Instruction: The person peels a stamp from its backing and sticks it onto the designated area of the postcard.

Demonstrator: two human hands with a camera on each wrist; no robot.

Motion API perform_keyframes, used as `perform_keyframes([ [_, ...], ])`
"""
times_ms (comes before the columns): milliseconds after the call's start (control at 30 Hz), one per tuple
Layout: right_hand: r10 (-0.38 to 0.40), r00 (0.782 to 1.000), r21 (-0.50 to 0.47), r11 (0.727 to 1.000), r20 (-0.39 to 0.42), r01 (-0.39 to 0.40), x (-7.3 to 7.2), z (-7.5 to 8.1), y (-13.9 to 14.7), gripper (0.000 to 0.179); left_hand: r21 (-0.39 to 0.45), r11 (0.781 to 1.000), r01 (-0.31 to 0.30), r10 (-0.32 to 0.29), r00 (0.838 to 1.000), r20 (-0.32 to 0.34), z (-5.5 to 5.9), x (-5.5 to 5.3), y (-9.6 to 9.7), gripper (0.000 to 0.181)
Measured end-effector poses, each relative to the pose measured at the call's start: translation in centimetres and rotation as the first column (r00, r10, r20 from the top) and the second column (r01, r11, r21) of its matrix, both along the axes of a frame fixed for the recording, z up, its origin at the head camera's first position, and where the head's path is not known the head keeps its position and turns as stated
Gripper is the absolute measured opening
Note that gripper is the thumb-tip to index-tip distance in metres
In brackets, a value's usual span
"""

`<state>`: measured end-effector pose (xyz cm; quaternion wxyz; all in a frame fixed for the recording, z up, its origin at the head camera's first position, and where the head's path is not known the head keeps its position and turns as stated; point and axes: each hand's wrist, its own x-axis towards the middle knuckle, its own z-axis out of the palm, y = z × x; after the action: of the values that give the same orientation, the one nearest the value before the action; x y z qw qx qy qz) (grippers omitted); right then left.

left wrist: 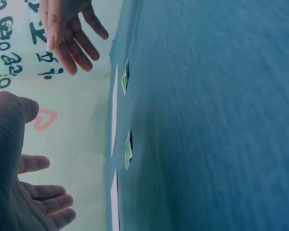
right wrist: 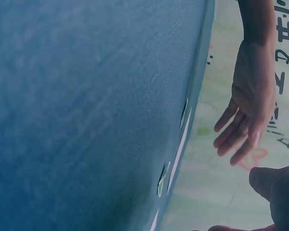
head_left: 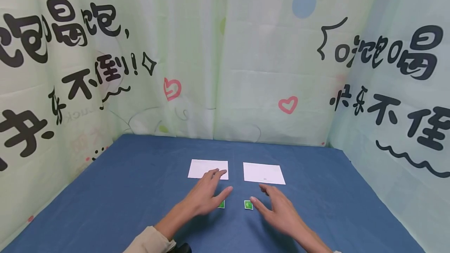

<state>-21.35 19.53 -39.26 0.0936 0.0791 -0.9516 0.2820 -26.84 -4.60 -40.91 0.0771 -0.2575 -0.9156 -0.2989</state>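
Above the blue cloth, my left hand (head_left: 206, 193) hovers with its fingers extended and holds nothing. Partly behind its thumb lies a small green square (head_left: 221, 204) with a pale border, flat on the cloth. My right hand (head_left: 277, 209) is also in the air with relaxed fingers, its thumb near a second green square (head_left: 248, 205). In the left wrist view both green squares, the nearer one (left wrist: 128, 150) and the farther one (left wrist: 125, 78), rest on the cloth apart from the hands. What is printed on them is too small to tell.
Two white cards lie beyond the hands, a left card (head_left: 204, 167) partly covered by my left fingers and a right card (head_left: 263, 173) with a small mark. The blue cloth (head_left: 147, 182) covers the table. Pale printed curtains (head_left: 253, 69) surround its back and sides.
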Motion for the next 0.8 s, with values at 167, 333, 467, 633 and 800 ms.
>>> perform_keyframes([
  [167, 0.025, 1.000, -0.003, 1.000, -0.013, -0.025, -0.2, -0.2, -0.1, 0.060, 0.033, 0.999, 0.011, -0.012, 1.000, 0.026, -0.2, -0.5, 0.6, 0.064],
  [333, 0.038, 0.999, -0.001, 0.999, -0.014, -0.038, -0.4, -0.5, -0.2, 0.058, 0.067, 0.997, 0.024, -0.027, 0.999, 0.044, -0.2, -0.9, 1.1, 0.064],
  [467, 0.053, 0.998, -0.001, 0.999, -0.014, -0.053, -0.6, -0.6, -0.4, 0.056, 0.089, 0.996, 0.024, -0.030, 0.997, 0.076, -0.3, -1.2, 1.5, 0.064],
  [633, 0.066, 0.998, -0.006, 0.998, 0.000, -0.066, -0.8, -0.7, -0.6, 0.052, 0.129, 0.991, 0.016, -0.032, 0.992, 0.119, -0.2, -1.4, 2.1, 0.063],
  [800, 0.071, 0.997, -0.002, 0.997, 0.015, -0.071, -1.1, -0.7, -0.8, 0.047, 0.161, 0.987, 0.017, -0.040, 0.989, 0.141, -0.3, -1.8, 2.7, 0.060],
])
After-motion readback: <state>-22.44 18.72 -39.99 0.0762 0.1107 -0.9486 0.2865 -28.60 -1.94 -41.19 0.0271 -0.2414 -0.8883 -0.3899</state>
